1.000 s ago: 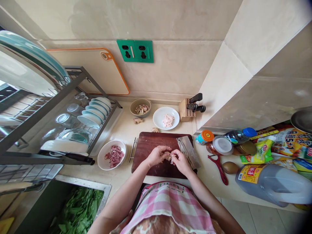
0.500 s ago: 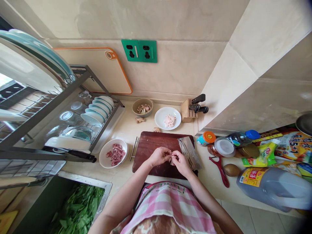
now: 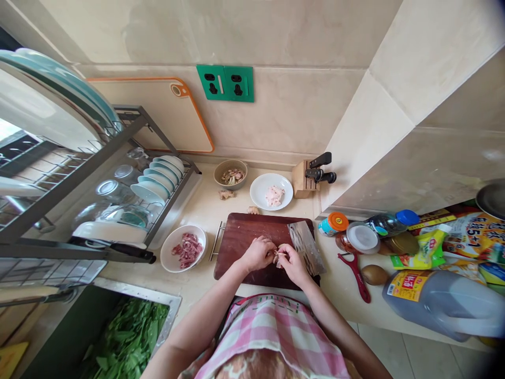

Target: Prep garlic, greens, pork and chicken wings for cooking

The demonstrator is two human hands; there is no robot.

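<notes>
Kitchen counter [image 3: 197, 221], wooden chopping board [image 3: 236, 237], forearms angled inward, left hand [image 3: 258, 253] and right hand [image 3: 294, 265] pinching raw meat [image 3: 278, 257]

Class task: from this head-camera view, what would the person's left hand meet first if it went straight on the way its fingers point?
Just ahead of the left hand, the small pale food piece comes first, then the right hand; depth is unclear.

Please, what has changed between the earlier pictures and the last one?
Very little changed. The left hand and right hand moved slightly toward the near edge of the cutting board, and their fingers still pinch a small piece of meat. The cleaver and white plate stayed where they were.
</notes>
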